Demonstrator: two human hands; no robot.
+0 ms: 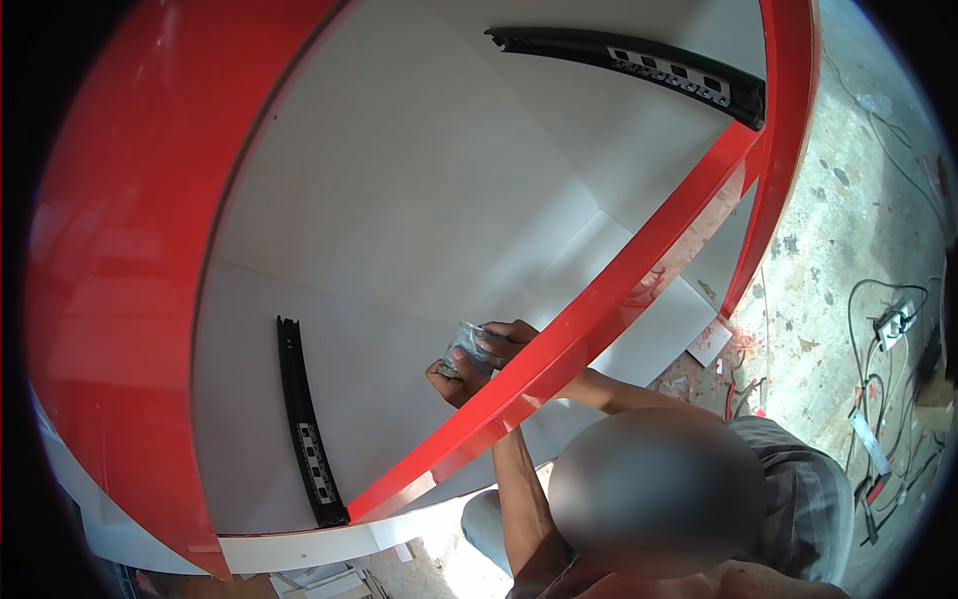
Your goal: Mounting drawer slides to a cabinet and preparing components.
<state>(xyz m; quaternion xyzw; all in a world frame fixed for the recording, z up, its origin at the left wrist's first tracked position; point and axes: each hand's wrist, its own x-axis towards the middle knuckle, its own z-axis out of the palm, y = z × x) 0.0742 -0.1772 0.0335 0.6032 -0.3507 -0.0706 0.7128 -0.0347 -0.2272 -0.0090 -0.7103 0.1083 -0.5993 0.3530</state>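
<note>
My left hand (455, 379) and my right hand (507, 342) hold a small clear plastic bag (473, 342) between them, fingers closed on it from either side. Greyish contents show through the plastic, too small to make out. Both hands are inside a large red-rimmed, white-lined shell, just beyond a red crossbar (559, 344). That bar passes in front of my forearms and hides part of the wrists. Neither hand touches the two black rails fixed at the shell's sides. One rail (297, 409) stands at the left, the other (569, 44) at the upper right.
A broad glossy red panel (140, 240) curves along the left. Pale lining (399, 180) spreads behind my hands. On the concrete floor (813, 290) at right lie tangled cables and a power strip (895, 324). Scraps of board (324, 581) lie at the bottom left. A blurred patch covers the lower middle.
</note>
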